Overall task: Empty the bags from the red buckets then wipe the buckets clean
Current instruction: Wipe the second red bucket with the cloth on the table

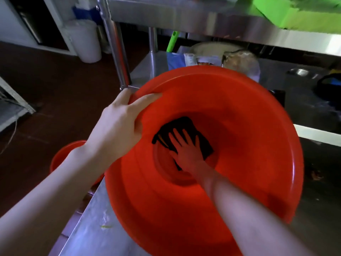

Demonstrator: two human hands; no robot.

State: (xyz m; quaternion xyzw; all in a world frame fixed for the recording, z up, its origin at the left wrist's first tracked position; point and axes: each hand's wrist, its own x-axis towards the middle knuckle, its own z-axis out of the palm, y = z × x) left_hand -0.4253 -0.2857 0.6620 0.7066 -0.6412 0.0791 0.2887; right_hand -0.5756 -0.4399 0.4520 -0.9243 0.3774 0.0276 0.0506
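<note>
Red bucket [239, 111]: tilted on the steel table [88, 233], its rim gripped by the left hand [118, 124]. Black cloth [184, 126]: pressed flat against the bucket's bottom by the right hand [186, 150], fingers spread. Second red bucket [62, 156]: partly seen on the floor beside the table.

The red bucket [239, 126] faces me wide-mouthed, with plenty of room inside around my right grip [186, 150], flat on the black cloth [184, 124]. My left grip [120, 124] takes up the rim's upper left. It's tight behind: the steel post [118, 52] is just beside the rim, the shelf [203, 19] hangs overhead, and bags [239, 61] crowd the back. Open bench [88, 228] lies lower left, with a second bucket [59, 159] below its edge.
</note>
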